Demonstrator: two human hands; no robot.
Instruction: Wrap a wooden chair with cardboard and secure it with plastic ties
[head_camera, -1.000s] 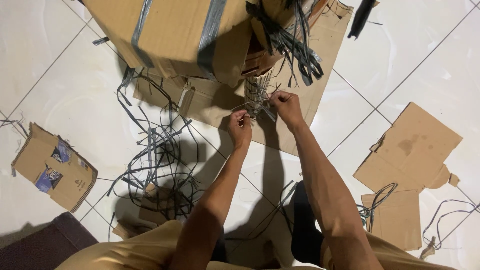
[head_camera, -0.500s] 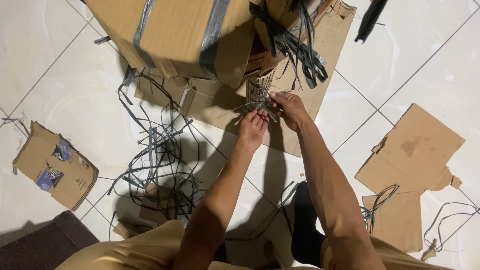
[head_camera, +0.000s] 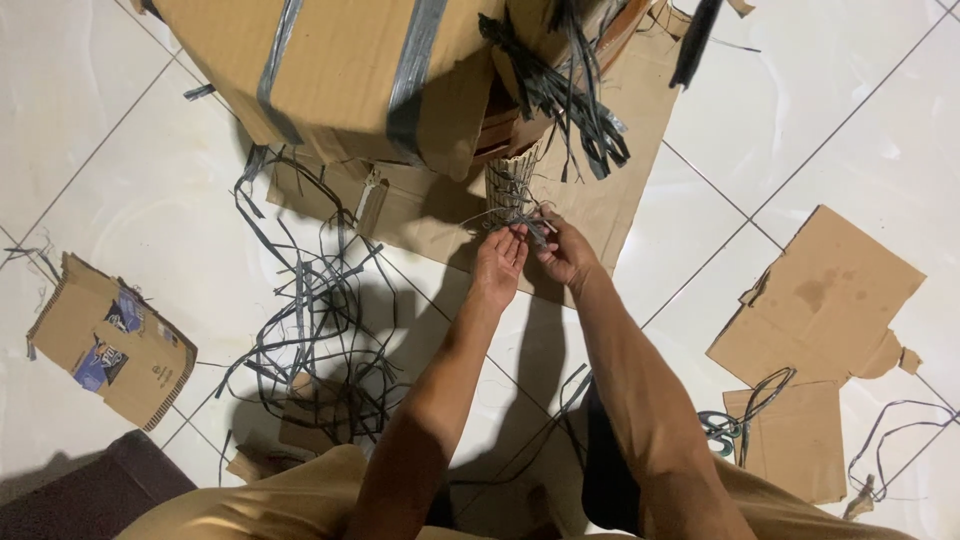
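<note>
Clutter all round: big taped cardboard box (head_camera: 340, 70) overhanging the work from above with dark strips (head_camera: 575, 95) spilling off its edge, a tangle of loose strips (head_camera: 310, 330) on the tiles to the left, flat cardboard scraps (head_camera: 815, 300) to the right, a printed carton piece (head_camera: 110, 340) far left. Both forearms reach forward, left hand (head_camera: 497, 262) and right hand (head_camera: 567, 255) nearly touching, fingers curled inward. The small woven strip piece (head_camera: 513, 192) stands just above the fingertips, on the cardboard sheet (head_camera: 610, 190) under the box; both hands pinch thin strands at its lower end, exact finger closure too small to tell.
</note>
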